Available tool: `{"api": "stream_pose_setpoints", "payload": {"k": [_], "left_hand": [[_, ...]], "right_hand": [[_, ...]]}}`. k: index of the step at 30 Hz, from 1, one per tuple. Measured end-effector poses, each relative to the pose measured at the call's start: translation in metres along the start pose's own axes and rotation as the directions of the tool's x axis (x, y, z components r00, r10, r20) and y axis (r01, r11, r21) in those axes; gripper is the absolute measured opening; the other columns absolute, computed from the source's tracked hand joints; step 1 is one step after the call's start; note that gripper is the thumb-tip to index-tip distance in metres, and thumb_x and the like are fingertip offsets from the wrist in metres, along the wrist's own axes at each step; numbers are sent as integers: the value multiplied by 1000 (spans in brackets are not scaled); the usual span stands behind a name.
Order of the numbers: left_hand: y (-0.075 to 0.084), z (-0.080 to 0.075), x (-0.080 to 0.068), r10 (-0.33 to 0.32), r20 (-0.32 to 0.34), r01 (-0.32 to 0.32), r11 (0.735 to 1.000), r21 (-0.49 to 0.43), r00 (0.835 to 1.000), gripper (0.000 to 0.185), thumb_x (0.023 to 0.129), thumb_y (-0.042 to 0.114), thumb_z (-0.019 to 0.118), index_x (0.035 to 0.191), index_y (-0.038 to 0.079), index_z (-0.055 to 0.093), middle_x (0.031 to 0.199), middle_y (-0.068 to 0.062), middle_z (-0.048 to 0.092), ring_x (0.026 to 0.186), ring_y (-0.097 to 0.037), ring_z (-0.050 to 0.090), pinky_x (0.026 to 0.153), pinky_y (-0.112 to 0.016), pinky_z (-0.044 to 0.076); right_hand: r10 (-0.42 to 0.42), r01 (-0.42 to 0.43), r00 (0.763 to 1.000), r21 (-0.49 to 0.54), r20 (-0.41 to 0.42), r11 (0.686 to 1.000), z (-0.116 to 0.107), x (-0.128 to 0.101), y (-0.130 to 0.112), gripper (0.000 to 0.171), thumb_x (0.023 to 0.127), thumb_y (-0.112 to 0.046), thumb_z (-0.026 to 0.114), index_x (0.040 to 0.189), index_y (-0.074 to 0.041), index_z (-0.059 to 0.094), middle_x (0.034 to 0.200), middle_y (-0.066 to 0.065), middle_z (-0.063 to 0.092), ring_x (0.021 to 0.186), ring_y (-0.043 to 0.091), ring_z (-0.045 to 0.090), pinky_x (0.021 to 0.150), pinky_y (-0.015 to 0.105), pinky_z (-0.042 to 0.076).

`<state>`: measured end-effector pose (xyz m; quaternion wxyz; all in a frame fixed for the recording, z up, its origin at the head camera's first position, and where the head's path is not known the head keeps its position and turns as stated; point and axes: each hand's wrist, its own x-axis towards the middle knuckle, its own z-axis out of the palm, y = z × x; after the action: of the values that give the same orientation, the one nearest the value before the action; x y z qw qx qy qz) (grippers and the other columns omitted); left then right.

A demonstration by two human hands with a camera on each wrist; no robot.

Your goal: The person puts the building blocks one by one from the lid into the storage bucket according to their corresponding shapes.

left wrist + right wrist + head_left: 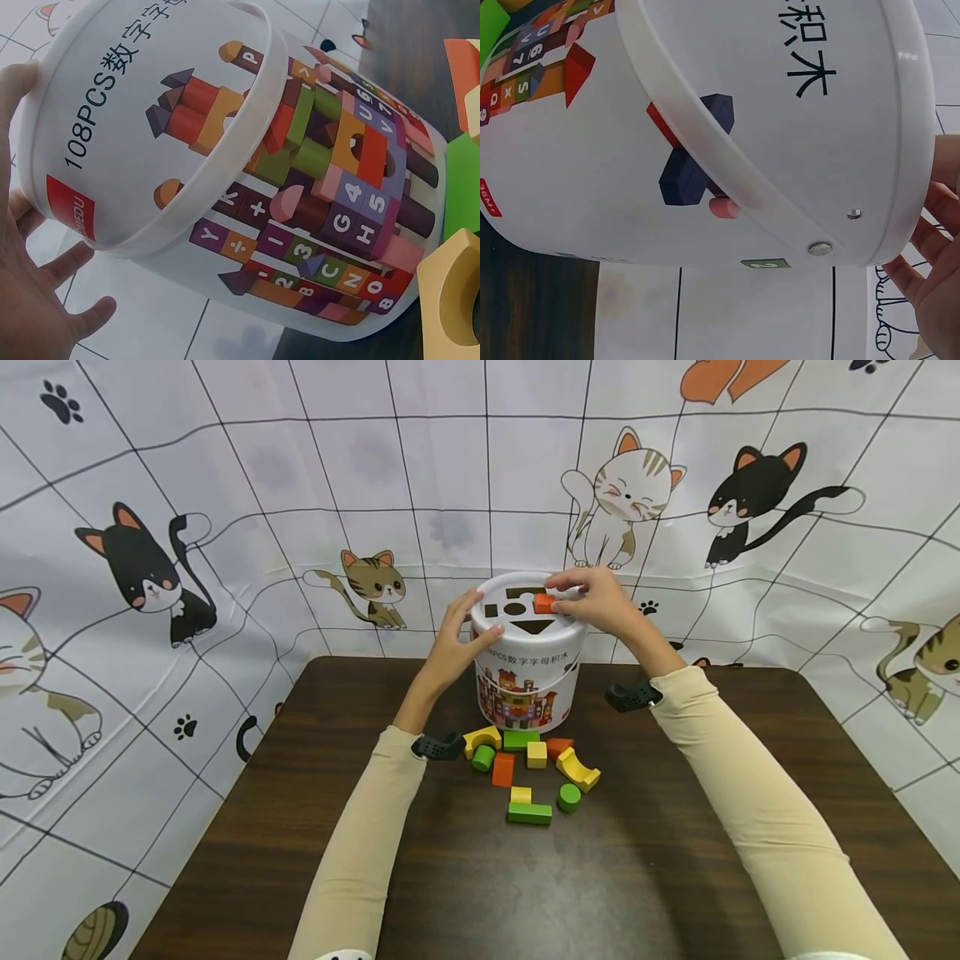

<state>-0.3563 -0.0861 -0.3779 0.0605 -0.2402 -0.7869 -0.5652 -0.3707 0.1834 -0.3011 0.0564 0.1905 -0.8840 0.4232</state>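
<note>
I had the right grip (606, 603) pinching an orange block (543, 603) at the bucket lid (567, 627); tilting risked jamming it. The left grip (456, 642) lay spread.

We look over a dark brown, wood-grained worktop (480, 877). Near the middle of its back edge we see a white bucket (527, 706) standing upright. Just in front of it we find a yellow arch (477, 739), a green bar (521, 741), a yellow cube (536, 755), a green cylinder (483, 758), two orange blocks (503, 770) and a yellow curved block (579, 771). Nearer the front edge we have a second green cylinder (569, 797), a small yellow block (521, 795) and a second green bar (530, 813).
</note>
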Motion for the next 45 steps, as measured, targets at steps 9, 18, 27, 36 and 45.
{"api": "stream_pose_setpoints", "payload": {"k": [9,18,27,36,45], "left_hand": [[1,0,0,8,1,-8,1000,-5,1000,82,94,45,66,162,19,29,170,-3,14,149,-34,28,117,-62,35],[1,1,-1,-5,1,5,1000,0,1000,80,94,40,66,162,20,29,170,-3,14,149,-33,29,117,-59,37],[1,1,0,-6,-2,6,1000,0,1000,84,93,46,66,163,18,27,170,-3,14,149,-32,28,116,-59,38],[3,0,1,8,0,-8,1000,-10,1000,81,94,40,66,162,19,28,170,-4,13,150,-33,27,119,-65,30],[0,0,1,10,-2,-10,1000,-15,1000,81,94,41,67,162,17,29,170,-5,14,149,-34,28,119,-65,30]], "right_hand": [[36,-36,999,20,-4,999,-4,-3,-1,41,91,-11,76,129,-1,68,135,24,64,119,42,60,98,51,53],[11,-11,1000,20,-2,1000,-6,-6,1,42,90,-13,77,128,1,68,135,22,65,131,37,55,115,54,40],[-28,28,999,8,-21,1000,-5,-17,5,43,90,-19,79,129,-2,69,139,16,64,142,31,46,122,55,29],[-156,154,987,-60,-46,986,1,-42,-1,41,88,-17,81,126,-4,72,133,17,66,126,33,51,108,55,41],[-358,349,931,-104,-75,931,17,-83,-10,40,81,-9,85,120,-5,75,127,15,70,124,32,48,105,57,39]]}}
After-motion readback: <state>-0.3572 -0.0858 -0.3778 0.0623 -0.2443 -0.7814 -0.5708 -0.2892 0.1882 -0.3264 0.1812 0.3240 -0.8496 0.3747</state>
